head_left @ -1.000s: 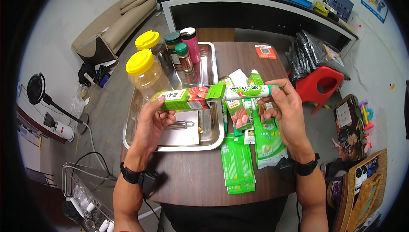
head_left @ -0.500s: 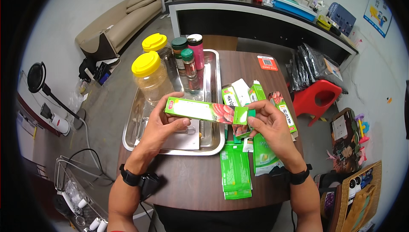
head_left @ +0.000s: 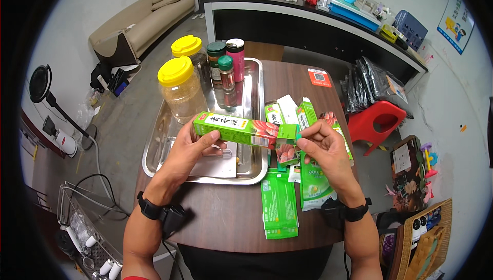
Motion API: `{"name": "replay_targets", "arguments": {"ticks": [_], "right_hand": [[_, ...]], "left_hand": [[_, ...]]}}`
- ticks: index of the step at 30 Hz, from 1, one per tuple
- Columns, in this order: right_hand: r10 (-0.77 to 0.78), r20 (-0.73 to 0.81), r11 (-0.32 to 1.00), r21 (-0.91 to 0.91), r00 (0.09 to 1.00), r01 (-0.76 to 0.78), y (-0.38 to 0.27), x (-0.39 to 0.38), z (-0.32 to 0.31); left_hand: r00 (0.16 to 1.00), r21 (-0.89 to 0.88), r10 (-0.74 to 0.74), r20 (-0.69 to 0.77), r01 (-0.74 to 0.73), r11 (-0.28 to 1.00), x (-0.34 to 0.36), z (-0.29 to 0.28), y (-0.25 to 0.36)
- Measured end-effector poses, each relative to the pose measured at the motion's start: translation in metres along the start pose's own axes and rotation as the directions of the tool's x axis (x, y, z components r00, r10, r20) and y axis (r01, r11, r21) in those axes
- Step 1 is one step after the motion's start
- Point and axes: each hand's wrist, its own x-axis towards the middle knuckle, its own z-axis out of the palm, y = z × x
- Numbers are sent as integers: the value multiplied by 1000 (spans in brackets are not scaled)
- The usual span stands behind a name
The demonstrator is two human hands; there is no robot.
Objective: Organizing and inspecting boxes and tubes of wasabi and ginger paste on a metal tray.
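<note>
My left hand [head_left: 181, 152] holds a slim green carton [head_left: 231, 127] by its left end, level above the tray. Its right end has loose flaps, one hanging down. At that end my right hand [head_left: 328, 150] pinches a small teal-green piece that looks like a cap; the fingers partly hide it. Below my right hand lie a green pouch [head_left: 317, 185] and flat green packets [head_left: 280, 203]. More green cartons [head_left: 305, 113] lie just beyond it.
A steel tray [head_left: 262, 100] bears jars with yellow lids [head_left: 175, 71], a small green-capped bottle [head_left: 226, 74], a pink can [head_left: 236, 61] and a white card [head_left: 222, 166]. A red stool [head_left: 377, 120] stands right of the table. A black-fronted desk [head_left: 287, 31] is behind.
My left hand has rolled the carton so another printed side faces up. The right hand stays at its open end. The whole view has shifted slightly.
</note>
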Motion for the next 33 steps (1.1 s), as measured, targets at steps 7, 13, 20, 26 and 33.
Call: {"name": "replay_targets", "arguments": {"ticks": [7,13,20,26,33], "right_hand": [[16,-2,1000,10,1000,-16,-1,-2,-1],[30,-6,999,25,1000,-30,1,-3,-2],[51,-17,998,39,999,-51,-1,1,4],[60,-22,997,51,998,-58,1,-3,3],[74,-34,996,61,997,-72,0,0,3]], "left_hand": [[1000,1,-7,3,7,1000,3,-3,-9],[999,32,-18,31,17,999,2,-5,-9],[997,66,-10,78,4,998,-4,0,1],[993,128,16,118,-31,991,-4,1,4],[980,141,7,198,-35,989,-4,6,2]]}}
